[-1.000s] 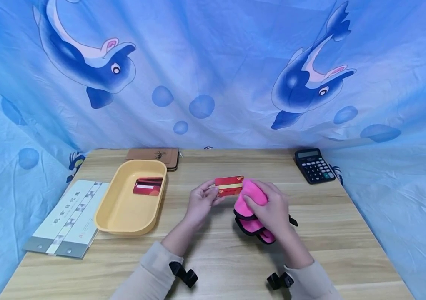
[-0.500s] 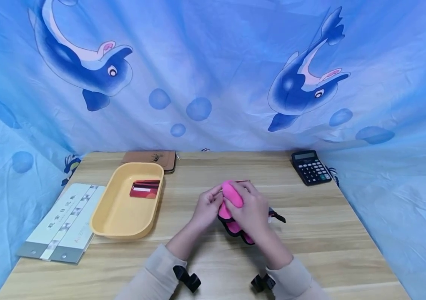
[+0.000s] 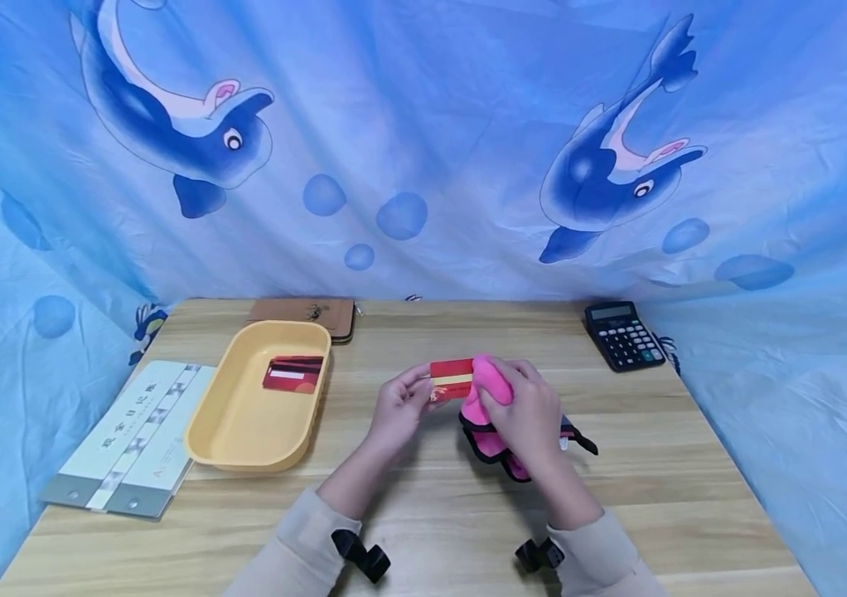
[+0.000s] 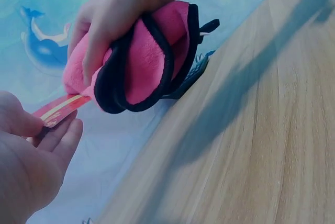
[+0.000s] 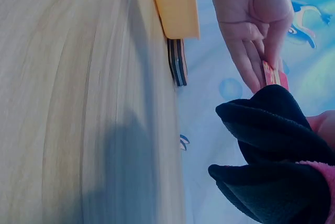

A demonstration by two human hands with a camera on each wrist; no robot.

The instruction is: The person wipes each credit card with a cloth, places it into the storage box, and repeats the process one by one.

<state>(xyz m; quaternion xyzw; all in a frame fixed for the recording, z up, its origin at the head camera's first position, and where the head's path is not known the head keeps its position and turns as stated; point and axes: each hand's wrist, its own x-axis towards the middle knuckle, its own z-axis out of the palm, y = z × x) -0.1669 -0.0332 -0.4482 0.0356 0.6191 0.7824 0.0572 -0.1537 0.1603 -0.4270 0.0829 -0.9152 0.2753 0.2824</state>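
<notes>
While a yellow tray [image 3: 244,431] with a dark red card [image 3: 292,373] sits at the left of the frame, the left hand [image 3: 398,408] at centre pinches a red card [image 3: 451,378] by its left end between thumb and fingers [image 4: 62,143]. Just right of it, the right hand [image 3: 528,413] curls its fingers around a pink cloth [image 3: 489,390], pressing it onto the card's right end above the table [image 3: 647,464].

This looks like a small home desk set-up. A wooden worktop [image 3: 423,514] carries a calculator [image 3: 623,334] at its far right corner and ledger booklets [image 3: 133,435] along its left edge, with a dolphin-print sheet [image 3: 423,141] hung behind.
</notes>
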